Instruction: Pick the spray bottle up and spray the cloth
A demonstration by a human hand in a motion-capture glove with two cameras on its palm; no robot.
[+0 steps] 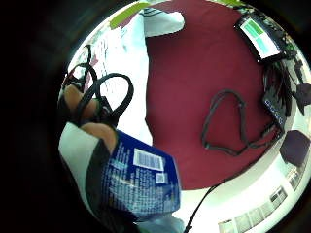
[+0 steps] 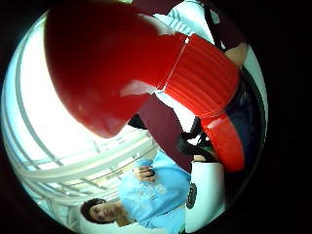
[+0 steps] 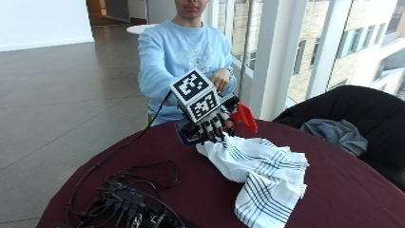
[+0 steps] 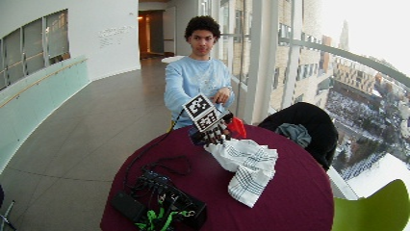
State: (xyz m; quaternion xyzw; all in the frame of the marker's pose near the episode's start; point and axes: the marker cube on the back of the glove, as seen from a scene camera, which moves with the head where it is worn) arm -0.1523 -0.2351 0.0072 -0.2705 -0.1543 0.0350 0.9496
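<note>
My gloved right hand grips a spray bottle just above the far side of the round maroon table. The bottle has a red trigger head and a blue label. The red head fills much of the thumb side palm view, above its ribbed red collar. The head points out over a white cloth with dark stripes, which lies crumpled on the table right beside the hand. The cloth also shows next to the bottle in the little finger side view. The person's bare left hand is held at the chest.
A black electronics box with cables sits at the table's near left, and a black cable loop lies on the maroon cover. A black chair with a grey garment stands by the table's right side. A green chair stands nearer.
</note>
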